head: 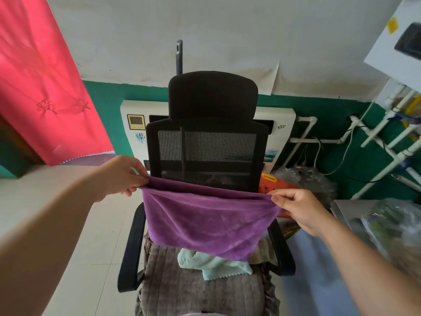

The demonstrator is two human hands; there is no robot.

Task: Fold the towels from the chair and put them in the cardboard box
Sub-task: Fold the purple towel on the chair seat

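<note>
A red curtain (43,76) is hanging at the far left. The left hand (119,175) is pinching one top corner of the purple towel (205,221) — the right hand (300,210) is pinching the other, hands well apart. The towel is hanging doubled over the black chair (206,144), above a pale green towel (214,264) lying crumpled on the seat — no cardboard box in view.

Both hands, left hand (118,176) and right hand (298,210), pinch the purple towel's (205,220) top corners above the office chair (205,147); a pale green towel (211,263) lies on its seat.
</note>
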